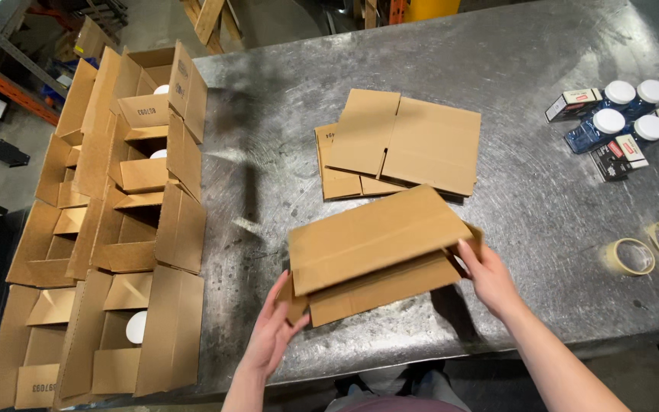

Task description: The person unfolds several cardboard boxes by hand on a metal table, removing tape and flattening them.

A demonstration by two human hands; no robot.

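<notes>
A folded cardboard box (379,255) sits low at centre frame above the metal table (543,198); the left hand (274,329) grips its lower-left corner, fingers curled. The right hand (488,276) pinches its right edge; flat cardboard blanks (402,145) lie beyond, open boxes (127,229) at left.

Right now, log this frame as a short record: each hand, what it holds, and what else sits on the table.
left hand: grips the left end of a flat cardboard box
right hand: grips its right end
box state: folded, partly opening
metal table: bears a stack of flat boxes, white-capped blue bottles, tape roll
left edge: open cartons in a row
</notes>
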